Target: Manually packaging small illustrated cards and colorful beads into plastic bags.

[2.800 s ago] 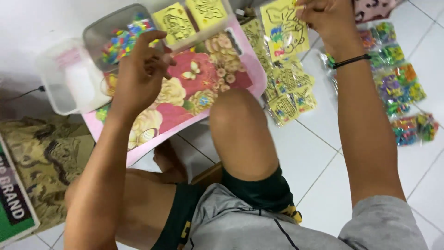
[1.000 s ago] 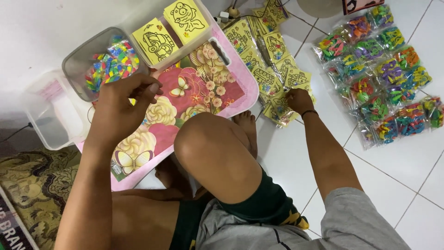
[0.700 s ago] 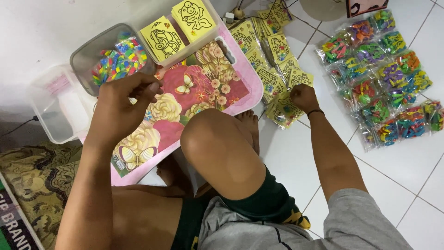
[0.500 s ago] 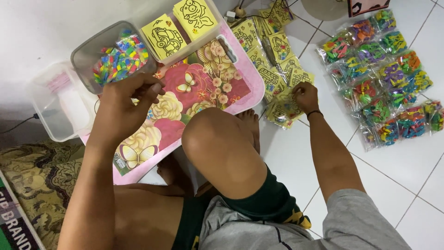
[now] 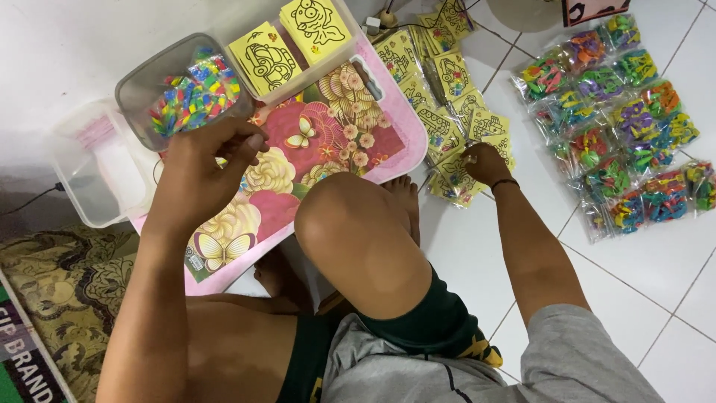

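My left hand (image 5: pixel 200 175) hovers over a pink floral tray (image 5: pixel 328 134), fingers curled and pinched together beside a grey tub of small coloured pieces (image 5: pixel 186 89); what it pinches is too small to tell. My right hand (image 5: pixel 481 164) reaches down to the floor and rests, closed, on a spread of yellow picture packets (image 5: pixel 447 97). My raised knee (image 5: pixel 358 231) sits between the two arms. Two yellow picture cards (image 5: pixel 287 41) stand in a box at the tray's far edge.
Clear bags of colourful pieces (image 5: pixel 626 134) lie in rows on the white tile floor at the right. A clear empty tub (image 5: pixel 97 172) stands left of the tray. A patterned mat (image 5: pixel 52 298) lies at the lower left.
My right hand, earlier raised holding a yellow packet, has come down onto the packets on the floor. My left hand has stayed over the tray near the grey tub.
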